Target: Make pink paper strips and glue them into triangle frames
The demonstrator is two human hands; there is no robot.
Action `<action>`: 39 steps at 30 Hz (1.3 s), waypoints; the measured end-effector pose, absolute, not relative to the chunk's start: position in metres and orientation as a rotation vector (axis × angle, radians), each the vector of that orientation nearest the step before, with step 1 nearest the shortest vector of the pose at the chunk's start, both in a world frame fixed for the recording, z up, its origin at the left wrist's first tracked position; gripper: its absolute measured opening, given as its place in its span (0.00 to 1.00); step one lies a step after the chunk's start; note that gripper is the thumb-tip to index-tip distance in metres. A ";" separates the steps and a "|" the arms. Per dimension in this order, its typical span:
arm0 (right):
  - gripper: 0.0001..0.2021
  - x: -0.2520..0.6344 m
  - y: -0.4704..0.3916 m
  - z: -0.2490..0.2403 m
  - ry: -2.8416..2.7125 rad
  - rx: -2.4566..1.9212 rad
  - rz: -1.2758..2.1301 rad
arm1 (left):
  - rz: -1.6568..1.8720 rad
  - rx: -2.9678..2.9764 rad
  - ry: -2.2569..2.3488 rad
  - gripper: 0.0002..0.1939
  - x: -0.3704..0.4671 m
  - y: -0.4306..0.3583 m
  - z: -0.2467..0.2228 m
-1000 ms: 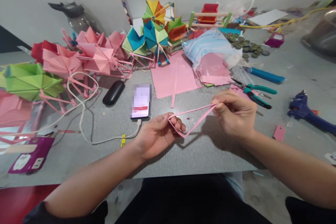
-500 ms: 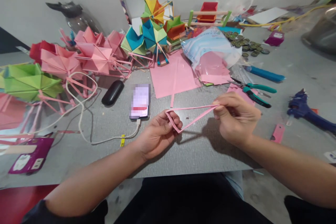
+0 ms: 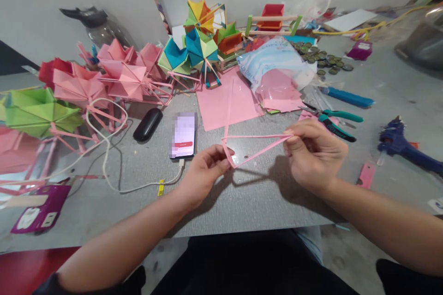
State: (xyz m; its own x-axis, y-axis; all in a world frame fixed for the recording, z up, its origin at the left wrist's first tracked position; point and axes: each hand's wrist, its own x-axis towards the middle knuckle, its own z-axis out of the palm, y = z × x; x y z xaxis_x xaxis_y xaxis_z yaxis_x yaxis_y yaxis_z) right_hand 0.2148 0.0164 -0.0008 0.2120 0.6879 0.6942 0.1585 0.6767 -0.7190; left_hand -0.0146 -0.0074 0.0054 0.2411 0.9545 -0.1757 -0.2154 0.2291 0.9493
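Note:
A narrow pink paper strip [image 3: 259, 151], folded into a long triangle, is held up between my two hands over the table. My left hand [image 3: 204, 173] pinches its short side at the lower left corner, thumb in front. At the pointed right end, my right hand [image 3: 314, 154] grips the strip between thumb and curled fingers. Beyond the triangle's upper left corner a straight pink strip [image 3: 229, 110] lies partly on a pink paper sheet [image 3: 211, 106]. A phone [image 3: 184, 136] with a white cable plugged in lies left of my left hand.
Folded pink paper models [image 3: 124, 76] crowd the back left, with a green one [image 3: 43, 110]. At right lie pliers [image 3: 341, 115], a blue glue gun [image 3: 404, 145] and several coins [image 3: 327, 60]. A black case [image 3: 148, 124] sits left of the phone. A plastic packet [image 3: 273, 62] holds pink paper.
My left fingers have drawn back from inside the triangle and now pinch nearer its lower left corner. My right hand has shifted slightly right, still gripping the tip.

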 end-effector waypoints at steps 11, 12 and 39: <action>0.07 0.216 0.024 0.002 -1.307 -0.834 0.555 | 0.179 1.888 1.916 0.40 -0.125 0.051 0.063; 0.06 0.216 0.024 0.002 -1.312 -0.830 0.564 | 0.102 1.845 1.896 0.41 -0.130 0.053 0.062; 0.04 0.212 0.023 -0.007 -1.455 -0.905 0.687 | 0.053 2.169 1.869 0.27 -0.123 0.046 0.075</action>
State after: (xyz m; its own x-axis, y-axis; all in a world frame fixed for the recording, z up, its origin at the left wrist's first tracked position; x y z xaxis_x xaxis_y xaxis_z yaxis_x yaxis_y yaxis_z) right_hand 0.2122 0.0227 -0.0065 0.0338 0.8493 0.5268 0.1331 0.5185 -0.8446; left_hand -0.1233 0.0457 0.0748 0.1637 0.9748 -0.1518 0.9647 -0.1260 0.2314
